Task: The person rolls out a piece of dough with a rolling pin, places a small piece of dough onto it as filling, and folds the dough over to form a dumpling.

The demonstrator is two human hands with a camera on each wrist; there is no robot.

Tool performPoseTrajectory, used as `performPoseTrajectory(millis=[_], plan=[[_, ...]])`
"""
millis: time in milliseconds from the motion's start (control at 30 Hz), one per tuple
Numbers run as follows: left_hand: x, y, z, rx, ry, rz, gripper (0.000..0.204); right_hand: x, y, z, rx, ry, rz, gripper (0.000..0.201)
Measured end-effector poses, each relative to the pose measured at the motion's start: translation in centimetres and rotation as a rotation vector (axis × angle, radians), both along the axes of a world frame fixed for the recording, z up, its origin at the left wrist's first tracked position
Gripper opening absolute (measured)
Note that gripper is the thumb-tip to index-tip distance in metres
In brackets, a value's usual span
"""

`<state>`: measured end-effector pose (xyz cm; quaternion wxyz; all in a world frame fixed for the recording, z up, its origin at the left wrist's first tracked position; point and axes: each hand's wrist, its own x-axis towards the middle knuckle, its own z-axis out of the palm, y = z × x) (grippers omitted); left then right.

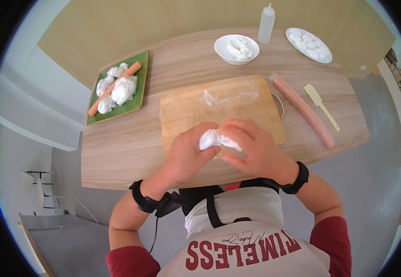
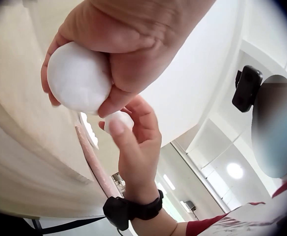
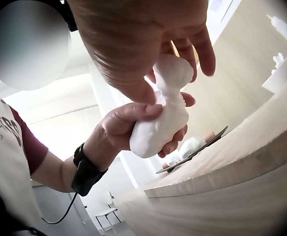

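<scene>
A soft white lump of dough (image 3: 165,115), narrowed at a neck into a bigger and a smaller part, is held between both hands above the near edge of a wooden board (image 1: 223,108). My left hand (image 1: 189,148) grips the bigger, rounded part, with fingers and thumb curled round it. At the smaller end (image 2: 120,122), my right hand (image 1: 258,145) pinches the dough between thumb and fingers. Wrinkled clear film (image 1: 230,96) lies over the board.
On the left, a green tray (image 1: 141,92) carries white lumps and an orange stick. A white bowl (image 1: 221,51), a squeeze bottle (image 1: 266,27) and a plate of white pieces (image 1: 328,56) stand at the back. To the right lie a pink roll (image 1: 304,112) and a cream spatula (image 1: 318,101).
</scene>
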<state>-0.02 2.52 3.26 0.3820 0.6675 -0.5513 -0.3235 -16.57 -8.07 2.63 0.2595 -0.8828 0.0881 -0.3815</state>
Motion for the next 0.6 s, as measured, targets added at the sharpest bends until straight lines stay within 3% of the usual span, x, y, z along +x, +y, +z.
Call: performPoseTrajectory(millis=[33,100,133,233,267,300,333,367,400,433,467,533,567,600], plan=[[0.1,0.0,0.1,0.002,0.004,0.002,0.039,0.0,0.0,0.3,-0.245,0.032,0.029,0.039],[0.4,-0.3,0.3,0.091,0.245,-0.069,0.040,0.3,-0.5,-0.9,-0.291,0.018,0.010,0.039],[0.5,-0.4,0.3,0.092,0.245,-0.070,0.040,0.5,-0.6,-1.2,-0.339,0.000,-0.010,0.038],[0.5,-0.3,0.4,0.154,0.369,-0.110,0.038,0.1,-0.4,-0.8,-0.134,0.094,0.021,0.032],[0.2,-0.2,0.5,0.074,0.150,-0.100,0.039,0.0,-0.3,-0.7,-0.134,0.094,0.020,0.032],[0.0,-0.1,0.5,-0.007,-0.069,-0.090,0.039,0.0,-0.2,-0.7,0.126,0.179,0.022,0.029],[-0.1,-0.1,0.4,-0.008,-0.070,-0.091,0.039,0.0,-0.1,-0.5,0.388,0.262,0.024,0.026],[-0.1,-0.1,0.3,-0.128,-0.314,-0.090,0.039,-0.1,-0.3,-0.2,0.386,0.260,0.025,0.026],[-0.1,-0.1,0.2,-0.248,-0.557,-0.086,0.039,-0.3,-0.7,0.2,0.832,0.315,0.103,0.020],[-0.1,-0.1,0.3,-0.247,-0.556,-0.080,0.039,-0.4,-1.0,0.4,1.279,0.367,0.182,0.015],[-0.2,-0.1,0.6,-0.297,-0.581,-0.051,0.039,-0.5,-1.1,0.2,1.279,0.373,0.184,0.015],[-0.2,0.0,0.8,-0.345,-0.604,-0.021,0.039,-0.6,-1.1,-0.5,1.590,0.228,0.281,0.017],[-0.2,0.0,0.9,-0.222,-0.480,-0.022,0.039,-0.4,-0.9,-0.8,1.587,0.229,0.284,0.017],[-0.1,0.0,1.0,-0.099,-0.354,-0.024,0.039,-0.1,-0.4,-1.1,1.272,0.101,0.160,0.017]])
